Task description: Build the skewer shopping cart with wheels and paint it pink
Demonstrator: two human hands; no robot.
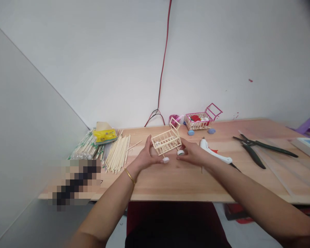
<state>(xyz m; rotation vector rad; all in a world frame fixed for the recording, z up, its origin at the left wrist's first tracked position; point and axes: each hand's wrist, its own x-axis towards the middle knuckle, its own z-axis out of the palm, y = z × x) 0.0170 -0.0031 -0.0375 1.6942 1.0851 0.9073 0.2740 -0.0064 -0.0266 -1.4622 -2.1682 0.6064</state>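
Head view: left hand (145, 155) and right hand (193, 153) each have their grip closed on a little stick shopping cart (167, 141) with white wheels (165, 160), over the table (165, 187).

The near cart (167, 141) is pale cream with white wheels (165, 160), the far cart (199, 125) pink-rimmed with blue wheels (190, 132), the glue gun (217, 155) white with a red trigger (214, 151), the packet (105, 136) mostly yellow, the tabletop (170, 187) streaked light brown.
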